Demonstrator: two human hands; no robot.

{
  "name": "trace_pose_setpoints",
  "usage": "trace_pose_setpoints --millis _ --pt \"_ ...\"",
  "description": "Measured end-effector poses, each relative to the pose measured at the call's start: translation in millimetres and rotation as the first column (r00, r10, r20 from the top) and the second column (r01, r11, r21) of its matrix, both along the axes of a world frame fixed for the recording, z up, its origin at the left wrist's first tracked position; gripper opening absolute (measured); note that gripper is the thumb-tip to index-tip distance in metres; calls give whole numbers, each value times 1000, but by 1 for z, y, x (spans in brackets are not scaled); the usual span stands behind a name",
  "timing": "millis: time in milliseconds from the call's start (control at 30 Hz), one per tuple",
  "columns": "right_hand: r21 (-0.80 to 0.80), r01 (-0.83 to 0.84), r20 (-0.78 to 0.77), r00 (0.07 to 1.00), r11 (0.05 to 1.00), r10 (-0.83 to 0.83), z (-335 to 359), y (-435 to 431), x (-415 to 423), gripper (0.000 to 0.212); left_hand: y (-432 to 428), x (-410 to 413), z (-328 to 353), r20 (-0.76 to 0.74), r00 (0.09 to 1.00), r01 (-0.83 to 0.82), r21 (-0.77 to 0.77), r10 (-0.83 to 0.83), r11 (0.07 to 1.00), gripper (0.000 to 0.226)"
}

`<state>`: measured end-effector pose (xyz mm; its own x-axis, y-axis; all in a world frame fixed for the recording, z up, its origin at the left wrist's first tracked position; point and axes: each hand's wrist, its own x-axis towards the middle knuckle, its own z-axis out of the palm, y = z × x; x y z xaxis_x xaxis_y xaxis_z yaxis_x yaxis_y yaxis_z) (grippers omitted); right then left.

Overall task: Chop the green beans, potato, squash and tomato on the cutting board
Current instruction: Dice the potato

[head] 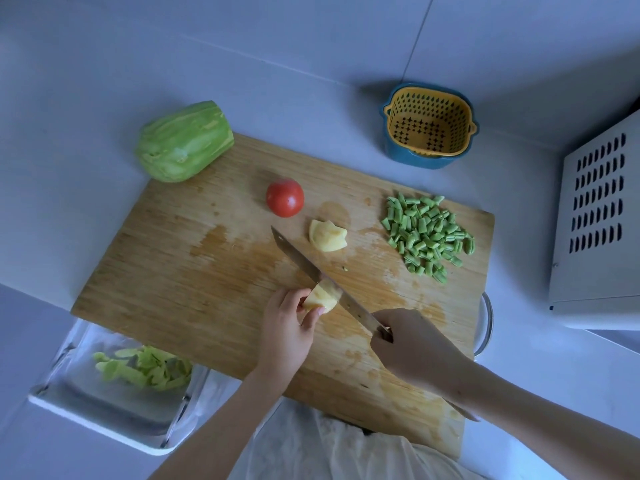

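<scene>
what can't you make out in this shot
Head view only:
- Knife handle: wrapped inside the right hand.
- Potato piece being cut: its near side is covered by fingers of the left hand, so its full shape is unclear.
- Glass vessel: only a rim shows past the cutting board, which hides the rest.
- Bin: its far part lies under the board.

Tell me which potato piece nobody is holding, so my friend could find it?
Start at the big wooden cutting board. Near its middle, between the red tomato and the pile of chopped green beans, lies a pale yellow potato chunk, right of the knife tip. Unlike the other potato piece, pinched by the left hand under the blade, nothing touches it.
</scene>
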<state>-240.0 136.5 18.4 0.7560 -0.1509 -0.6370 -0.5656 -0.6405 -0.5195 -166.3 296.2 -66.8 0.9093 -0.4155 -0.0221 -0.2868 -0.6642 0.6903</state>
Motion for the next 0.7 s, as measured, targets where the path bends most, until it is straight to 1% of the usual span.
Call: trace_pose_setpoints --millis 67,133,233,300,333,400,467,600,700 --pt "1 -14 -26 1000 1000 14 -4 3 2 33 -1 1 -1 5 1000 9 -4 -9 1000 23" --pt "4 -9 -56 998 1000 9 -11 6 6 22 -1 2 0 10 1000 13 -10 -12 1000 22" --pt "-12 6 -74 997 1000 -6 -20 10 13 24 -1 2 0 24 1000 15 -3 -15 1000 19" --pt "-3 10 -77 997 1000 -10 -23 10 14 20 -1 2 -1 18 1000 6 -4 -6 1000 20" --pt "4 21 -69 997 1000 -21 -21 9 12 23 0 2 -1 14 1000 0 -11 0 1000 21" --pt "32 68 -36 997 997 -67 -15 6 6 37 2 0 -1 5 1000 -16 -42 17 999 22" --pt "55 90 -18 996 994 -89 -7 5 0 42 5 -1 -1 -5 999 -47 -79 46 996 19" --pt "38 27 -22 999 999 -26 5 8 -3 39 7 -1 -2 -12 997 -76 -126 75 989 15" --pt "41 -10 -56 998 999 12 5 11 2 31 7 0 -3 -9 998 -64 -130 63 989 14"
